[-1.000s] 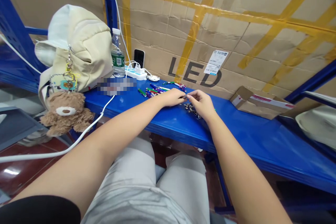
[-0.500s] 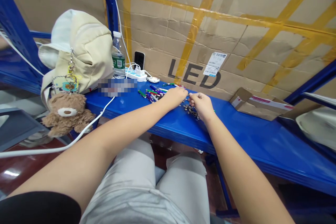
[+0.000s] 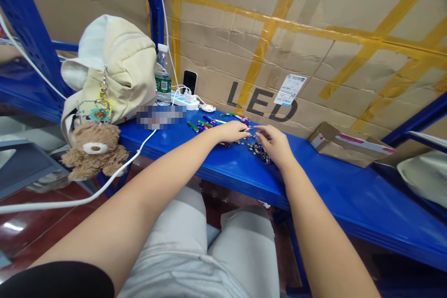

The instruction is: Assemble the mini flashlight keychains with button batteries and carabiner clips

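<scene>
My left hand [image 3: 234,132] is over the blue bench top, its fingertips pinched around a small shiny metal piece [image 3: 249,128] whose exact kind is too small to tell. Just right of it, my right hand [image 3: 277,145] points toward the same spot, thumb and forefinger a little apart. Under and beside the right hand lies a heap of small silver and black metal parts [image 3: 257,150]. Several coloured pens [image 3: 204,124], blue, green and red, lie left of and behind my left hand, which partly covers them. More pens [image 3: 232,115] rest farther back.
An open cardboard box [image 3: 352,144] stands to the right. At the left are a cream backpack [image 3: 122,65] with a teddy bear [image 3: 96,151], a water bottle [image 3: 163,77], a power strip [image 3: 185,101] and a phone [image 3: 189,82]. A white cable [image 3: 115,172] crosses the bench's front edge.
The fingers of my right hand have opened from a pinch and stretched toward the left hand. My left hand stays closed in nearly the same place. The view has shifted slightly.
</scene>
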Demonstrator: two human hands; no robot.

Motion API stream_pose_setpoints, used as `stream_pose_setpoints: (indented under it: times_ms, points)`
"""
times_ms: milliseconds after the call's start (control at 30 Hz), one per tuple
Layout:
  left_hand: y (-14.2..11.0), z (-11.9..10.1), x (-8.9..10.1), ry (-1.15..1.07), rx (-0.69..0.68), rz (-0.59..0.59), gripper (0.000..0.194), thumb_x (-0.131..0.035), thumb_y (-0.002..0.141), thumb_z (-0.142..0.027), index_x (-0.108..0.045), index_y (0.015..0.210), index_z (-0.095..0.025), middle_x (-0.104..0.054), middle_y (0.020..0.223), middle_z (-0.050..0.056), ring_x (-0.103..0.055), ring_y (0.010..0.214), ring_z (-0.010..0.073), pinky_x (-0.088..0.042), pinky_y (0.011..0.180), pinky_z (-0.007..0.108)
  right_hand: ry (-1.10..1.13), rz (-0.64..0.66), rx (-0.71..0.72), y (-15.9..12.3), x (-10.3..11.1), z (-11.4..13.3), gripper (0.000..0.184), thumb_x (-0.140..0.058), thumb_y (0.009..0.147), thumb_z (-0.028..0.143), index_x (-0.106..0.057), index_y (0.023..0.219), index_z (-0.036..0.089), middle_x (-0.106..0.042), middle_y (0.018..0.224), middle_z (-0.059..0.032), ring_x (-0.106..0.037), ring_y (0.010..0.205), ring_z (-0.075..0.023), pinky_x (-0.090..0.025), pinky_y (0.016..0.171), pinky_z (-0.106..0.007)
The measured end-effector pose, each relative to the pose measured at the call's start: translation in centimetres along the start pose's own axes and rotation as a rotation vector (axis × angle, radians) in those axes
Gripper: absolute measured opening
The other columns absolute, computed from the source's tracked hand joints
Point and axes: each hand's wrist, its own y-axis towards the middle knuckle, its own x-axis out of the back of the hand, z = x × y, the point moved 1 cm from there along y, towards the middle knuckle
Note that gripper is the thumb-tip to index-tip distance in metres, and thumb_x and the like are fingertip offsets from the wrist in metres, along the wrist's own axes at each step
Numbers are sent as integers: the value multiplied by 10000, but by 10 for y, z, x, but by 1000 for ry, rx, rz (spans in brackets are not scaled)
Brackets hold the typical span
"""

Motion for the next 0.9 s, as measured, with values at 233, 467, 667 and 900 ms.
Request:
stream_pose_setpoints:
  times_ms: [233, 467, 667, 900]
  points:
    - [-3, -3, 3, -37, -41, 115, 302, -423, 891, -371, -597, 796, -144, -614, 807, 32, -522, 709, 142, -349, 626, 231, -21, 5, 32, 0, 4, 5, 215, -499, 854, 256, -669, 975, 205, -670, 840, -63, -617, 759, -191, -484, 713, -323]
    - [-6, -6, 1, -11, -81, 94, 300, -405, 909, -364, -609, 854, -151, -638, 864, 35, -550, 777, 154, -378, 673, 231, -67, 1, 5, 2, 5, 13, 220, -473, 862, 271, -684, 897, 219, -690, 868, -70, -623, 834, -214, -471, 786, -348]
    - [-3, -8, -3, 13, -77, 27, 274, -425, 908, -326, -603, 804, -145, -633, 816, 34, -551, 774, 154, -387, 713, 243, 9, 12, -94, 2, 1, 9, 202, -499, 840, 291, -676, 888, 207, -692, 840, -67, -624, 752, -201, -475, 734, -338]
    - [0, 0, 3, -10, 14, -95, 303, -437, 903, -372, -589, 779, -142, -623, 817, 43, -541, 741, 158, -393, 690, 253, -135, -137, -393, -6, 22, -24, 252, -554, 796, 311, -664, 971, 166, -693, 806, -75, -611, 715, -203, -459, 683, -328]
